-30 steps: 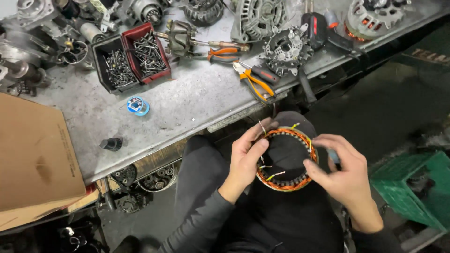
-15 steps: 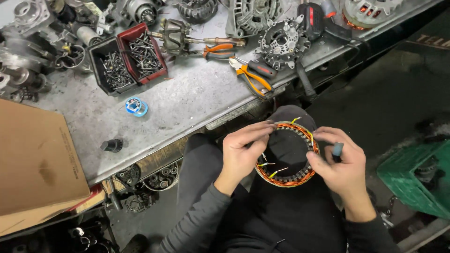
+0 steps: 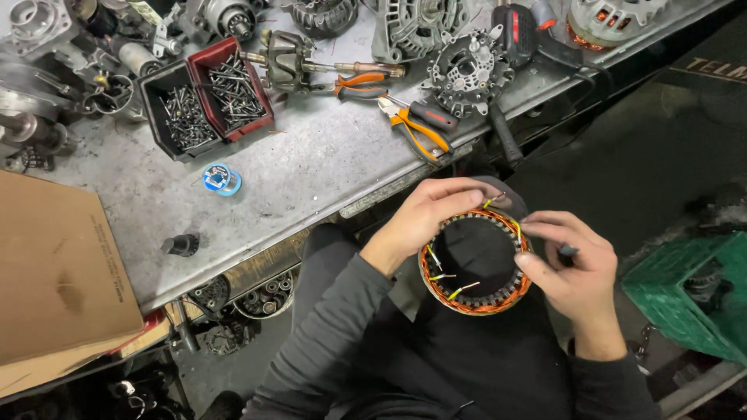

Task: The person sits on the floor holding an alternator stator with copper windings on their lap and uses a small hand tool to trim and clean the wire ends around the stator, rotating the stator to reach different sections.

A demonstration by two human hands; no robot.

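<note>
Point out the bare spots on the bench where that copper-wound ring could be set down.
Best patch: bare bench between the screw bins, the orange-handled pliers and the front edge, right of the blue solder spool. A smaller strip lies between the cardboard box and the small black knob. The back edge is crowded with alternator parts.

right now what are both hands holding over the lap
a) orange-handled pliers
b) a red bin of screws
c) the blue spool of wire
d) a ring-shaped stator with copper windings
d: the left hand and right hand grip opposite sides of the copper-wound stator ring, while the pliers, blue spool and red bin lie untouched on the workbench.
</note>
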